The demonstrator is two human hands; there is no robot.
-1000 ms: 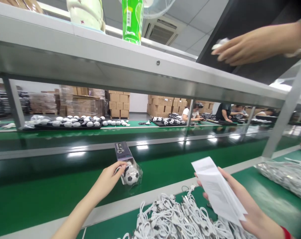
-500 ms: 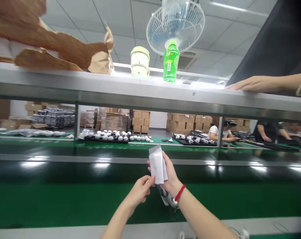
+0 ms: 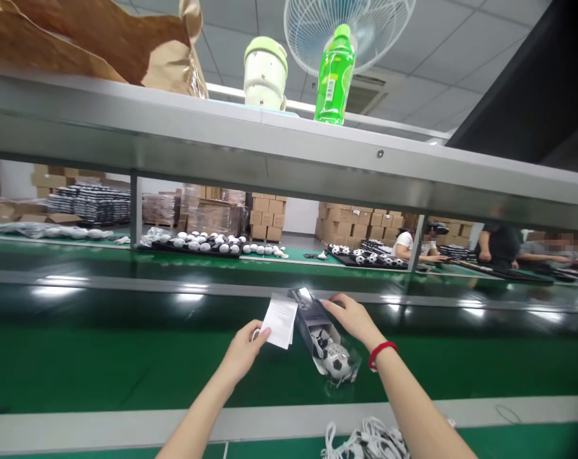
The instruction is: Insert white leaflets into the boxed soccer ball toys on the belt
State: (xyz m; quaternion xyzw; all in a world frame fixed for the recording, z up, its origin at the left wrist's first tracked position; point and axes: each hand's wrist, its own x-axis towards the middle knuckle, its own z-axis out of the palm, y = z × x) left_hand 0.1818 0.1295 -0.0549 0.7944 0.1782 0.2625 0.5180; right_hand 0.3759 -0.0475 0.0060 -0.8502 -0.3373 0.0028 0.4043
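Moved since the last frame: your right hand [image 3: 352, 320] has come off the folded white leaflet [image 3: 280, 320] and now lies on the dark printed carton [image 3: 312, 317], fingers extended and slightly spread, tips on its upper end. Your left hand [image 3: 244, 352] holds the leaflet alone, pinched at its edge between thumb and curled fingers, just beside the carton.

Item: one small carton, glossy, tilted, its lower end running into a clear plastic sleeve [image 3: 352, 371]. Contents: a miniature black-and-white football [image 3: 337, 362], with a second rounded shape behind it, too shadowed to name. Location: on the green belt of the table [image 3: 78, 370], between your hands, just beside your red string bracelet [image 3: 383, 352].

Nearby: a bundle of white cables [image 3: 365, 441] at the bottom of the view. Beyond the belt: a tray of white balls [image 3: 193, 245], stacked cardboard boxes [image 3: 265, 217] and a co-worker in a white shirt [image 3: 404, 245]. On the metal shelf [image 3: 126, 121] overhead: a brown paper bag [image 3: 102, 38], a cream cup [image 3: 265, 73] and a green bottle [image 3: 334, 76].
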